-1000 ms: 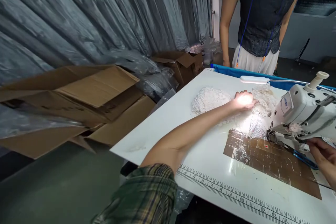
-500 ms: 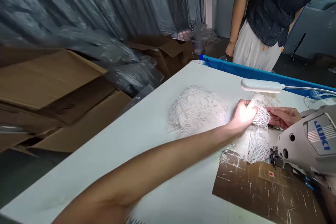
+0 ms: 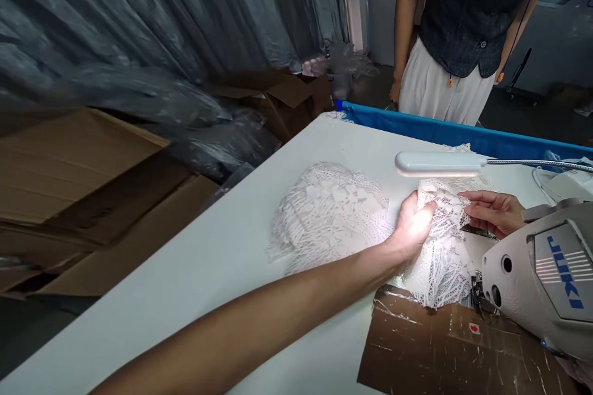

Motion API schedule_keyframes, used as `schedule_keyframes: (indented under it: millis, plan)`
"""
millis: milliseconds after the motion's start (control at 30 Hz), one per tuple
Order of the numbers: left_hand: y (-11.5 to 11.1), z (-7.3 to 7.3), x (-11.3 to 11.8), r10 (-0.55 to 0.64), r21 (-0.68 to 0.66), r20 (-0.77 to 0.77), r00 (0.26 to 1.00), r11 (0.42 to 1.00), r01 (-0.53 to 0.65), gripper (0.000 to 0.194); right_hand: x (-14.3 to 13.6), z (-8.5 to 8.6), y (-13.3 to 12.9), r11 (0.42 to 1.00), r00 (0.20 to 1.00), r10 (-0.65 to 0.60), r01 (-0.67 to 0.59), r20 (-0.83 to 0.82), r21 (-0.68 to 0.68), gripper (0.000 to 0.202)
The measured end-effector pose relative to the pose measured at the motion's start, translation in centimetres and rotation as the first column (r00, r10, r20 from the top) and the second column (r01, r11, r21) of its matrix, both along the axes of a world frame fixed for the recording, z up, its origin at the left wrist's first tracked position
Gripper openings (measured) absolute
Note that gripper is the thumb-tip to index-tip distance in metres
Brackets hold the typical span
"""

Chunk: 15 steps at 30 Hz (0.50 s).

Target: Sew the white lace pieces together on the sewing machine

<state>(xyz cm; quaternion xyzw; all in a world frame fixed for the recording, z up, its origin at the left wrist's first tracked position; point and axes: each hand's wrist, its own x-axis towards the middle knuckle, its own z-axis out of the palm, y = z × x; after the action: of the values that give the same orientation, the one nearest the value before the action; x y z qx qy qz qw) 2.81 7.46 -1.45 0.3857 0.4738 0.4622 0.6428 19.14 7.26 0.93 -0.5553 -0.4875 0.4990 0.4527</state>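
Note:
White lace fabric [image 3: 442, 259] hangs bunched between my two hands, its lower part lying by the needle area of the sewing machine [image 3: 532, 278]. My left hand [image 3: 412, 222] is closed on the lace's left upper side, thumb on top. On the other side, my right hand [image 3: 495, 211] pinches the lace's right edge between thumb and fingers, just behind the machine head. A lamp [image 3: 438, 163] on a flexible neck shines on the fabric from above. Left of my hands a pile of white lace pieces [image 3: 328, 210] lies on the white table [image 3: 222, 265].
Brown taped cardboard [image 3: 426, 345] covers the table before the machine. A blue cloth edge [image 3: 417, 125] runs along the far side, and a person [image 3: 463, 31] stands behind it. Cardboard boxes [image 3: 69, 166] and plastic wrapping [image 3: 227, 142] crowd the floor at left.
The lace between my hands is spread wider and shows more of its upper part. The camera view has shifted slightly, and the standing person has turned more toward the table.

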Motion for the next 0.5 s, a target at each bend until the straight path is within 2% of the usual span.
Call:
schedule_keyframes:
  millis: [133,267,333,400,467,500]
  plan:
    - [0.0,-1.0,0.1,-0.055,0.115,-0.084,0.995,0.991,0.065,0.029,-0.2,-0.1,0.3,0.999,0.999,-0.037,0.037,0.021,0.006,0.044]
    - [0.3,-2.5,-0.1,-0.083,0.271,-0.283,0.956,0.949,0.163,0.033,-0.4,-0.3,0.6,0.997,0.997,-0.064,0.062,0.050,0.047,0.046]
    - [0.7,-2.5,-0.4,-0.076,0.301,-0.362,0.929,0.934,0.193,0.035,-0.3,-0.3,0.6,0.995,0.996,-0.072,0.068,0.061,0.066,0.046]
    - [1.1,-1.6,-1.0,-0.051,0.336,-0.494,0.868,0.909,0.245,0.038,-0.3,-0.3,0.6,0.994,0.994,-0.079,0.074,0.072,0.080,0.044]
    - [1.3,0.3,-1.8,0.022,0.405,-0.671,0.742,0.848,0.341,0.043,-0.2,-0.3,0.6,0.993,0.993,-0.085,0.077,0.086,0.091,0.043]
    - [1.2,1.4,-2.2,0.080,0.448,-0.741,0.667,0.799,0.401,0.044,-0.2,-0.4,0.6,0.992,0.992,-0.086,0.077,0.094,0.095,0.043]
